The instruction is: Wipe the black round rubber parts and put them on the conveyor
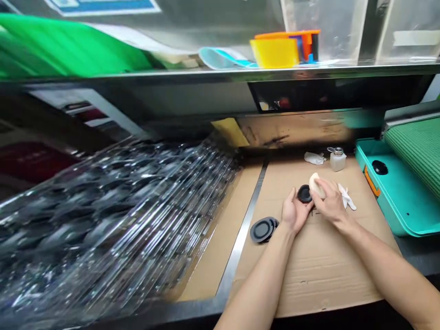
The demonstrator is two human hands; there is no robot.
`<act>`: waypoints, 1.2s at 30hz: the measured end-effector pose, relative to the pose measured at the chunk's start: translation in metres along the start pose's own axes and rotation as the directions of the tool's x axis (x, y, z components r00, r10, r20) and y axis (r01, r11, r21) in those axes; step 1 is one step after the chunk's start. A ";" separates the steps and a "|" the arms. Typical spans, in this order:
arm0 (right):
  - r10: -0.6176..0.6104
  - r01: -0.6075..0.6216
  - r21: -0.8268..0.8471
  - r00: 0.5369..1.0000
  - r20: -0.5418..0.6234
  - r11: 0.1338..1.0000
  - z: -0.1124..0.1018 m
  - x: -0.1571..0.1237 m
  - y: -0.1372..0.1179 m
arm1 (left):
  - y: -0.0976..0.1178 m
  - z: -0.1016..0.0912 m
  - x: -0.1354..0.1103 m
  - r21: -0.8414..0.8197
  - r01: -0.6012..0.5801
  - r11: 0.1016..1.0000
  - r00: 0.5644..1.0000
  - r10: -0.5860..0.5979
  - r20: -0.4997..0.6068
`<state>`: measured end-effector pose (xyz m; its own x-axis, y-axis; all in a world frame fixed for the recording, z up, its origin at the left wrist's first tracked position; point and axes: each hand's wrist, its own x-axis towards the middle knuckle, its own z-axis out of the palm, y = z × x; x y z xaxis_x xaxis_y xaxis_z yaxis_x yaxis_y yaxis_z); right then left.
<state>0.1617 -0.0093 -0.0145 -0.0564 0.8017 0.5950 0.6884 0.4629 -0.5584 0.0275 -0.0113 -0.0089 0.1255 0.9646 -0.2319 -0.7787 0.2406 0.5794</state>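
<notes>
Two cardboard pieces are covering your dark bench: a wide sheet [319,270] under your hands and a second piece [206,266] to its left, with a silvery strip [245,220] running between. A metal shelf [192,73] is spanning the back above it.

Counts: one black round part [304,194] is sitting in your left hand [294,211], over the wide sheet; that hand is facing palm-up, fingers curling around the part. One pale pad [314,182] is being pinched in your right hand [329,200], just beside the part. At least two grey discs [262,230] are overlapping by your left wrist; can't tell the exact number. Two white scraps are lying out, one [314,158] near the single bottle [338,161], one [347,197] right of your right hand. One black piece [380,167] is lying in the teal bin [398,215].

Around: clear plastic trays [144,229] are crowding the left side, blurred, dark shapes showing through. A green belt [419,137] is overhanging the bin, hiding part of its inside. A yellow container [275,52] is standing on the shelf. Your right fingers are covering part of the pad.
</notes>
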 end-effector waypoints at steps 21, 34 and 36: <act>-0.099 0.133 -0.178 0.977 0.189 0.975 0.013 -0.010 -0.017 | 0.002 -0.001 0.009 -0.125 0.122 0.985 0.992 -0.120 0.025; 0.106 -0.118 0.027 0.954 0.281 0.993 -0.026 0.007 -0.009 | 0.003 0.002 0.005 -0.099 0.075 0.992 0.997 -0.077 -0.018; 0.109 -0.141 0.050 0.908 0.404 0.989 -0.030 0.007 -0.011 | 0.001 0.002 0.004 -0.094 0.050 0.994 0.998 -0.053 -0.027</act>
<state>0.1757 -0.0198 0.0130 -0.2684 0.9315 0.2456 0.6521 0.3633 -0.6654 0.0286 -0.0068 -0.0074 0.1500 0.9473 -0.2829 -0.8259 0.2774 0.4909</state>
